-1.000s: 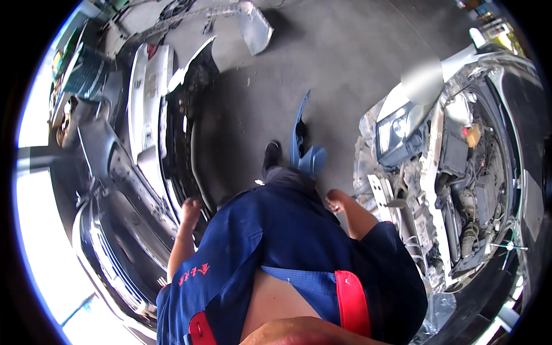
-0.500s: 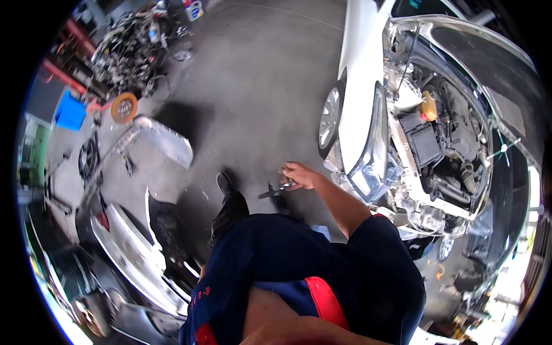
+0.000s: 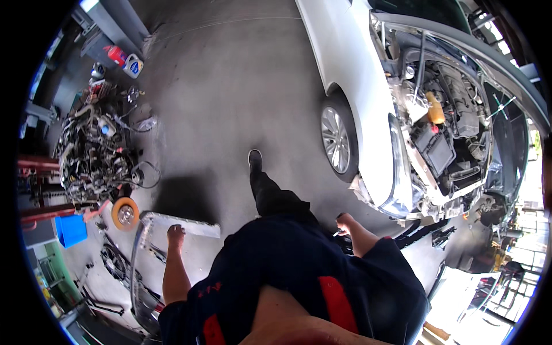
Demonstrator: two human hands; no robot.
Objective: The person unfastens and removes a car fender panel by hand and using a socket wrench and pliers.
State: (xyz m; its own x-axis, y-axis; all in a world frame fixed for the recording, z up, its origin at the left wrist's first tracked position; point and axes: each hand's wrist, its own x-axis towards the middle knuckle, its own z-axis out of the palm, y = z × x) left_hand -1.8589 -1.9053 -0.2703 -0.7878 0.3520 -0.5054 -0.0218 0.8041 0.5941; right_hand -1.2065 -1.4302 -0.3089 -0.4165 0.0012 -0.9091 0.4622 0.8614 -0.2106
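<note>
My right hand (image 3: 346, 223) hangs low beside my body, right of my leg, its fingers closed on a small metal tool. Only a bit of the tool shows; my shirt and hand hide most of it. On the other side hangs my left hand (image 3: 176, 234), fingers curled in, with nothing visible in them. In the picture it overlaps a silver curved metal bar (image 3: 195, 226), a loose car part on the floor; whether they touch I cannot tell. One dark shoe (image 3: 255, 156) is stepping out ahead on the grey floor.
To the right stands a white car (image 3: 351, 63) with its hood up and its engine bay (image 3: 443, 126) exposed. At left lie a heap of engine parts (image 3: 95, 146), an orange-rimmed disc (image 3: 125, 213) and a blue bin (image 3: 71, 231). Farther off stand a white jug (image 3: 133, 66) and a red extinguisher (image 3: 116, 54).
My right hand has dropped from ahead of me to my right side with the tool. My left hand has come into view. The view has shifted forward past the car's front corner.
</note>
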